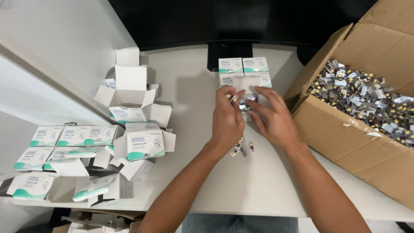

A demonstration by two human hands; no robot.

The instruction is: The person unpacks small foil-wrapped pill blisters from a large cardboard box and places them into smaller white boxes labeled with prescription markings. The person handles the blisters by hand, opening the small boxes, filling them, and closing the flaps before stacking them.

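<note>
My left hand (226, 121) and my right hand (272, 117) meet at the middle of the white table (241, 190), over an open white and green carton (245, 82). Between the fingertips sit small silver foil strips (246, 102), pinched by both hands at the carton's mouth. A ring shows on a left finger. Three loose foil pieces (242, 149) lie on the table just under my left wrist. Two closed cartons (243, 64) stand right behind the open one.
A large cardboard box (345, 138) full of foil strips stands at the right. At the left lie several open and flat white-green cartons (129, 108) and a row of closed ones (73, 136). A black monitor and its stand (228, 54) are at the back.
</note>
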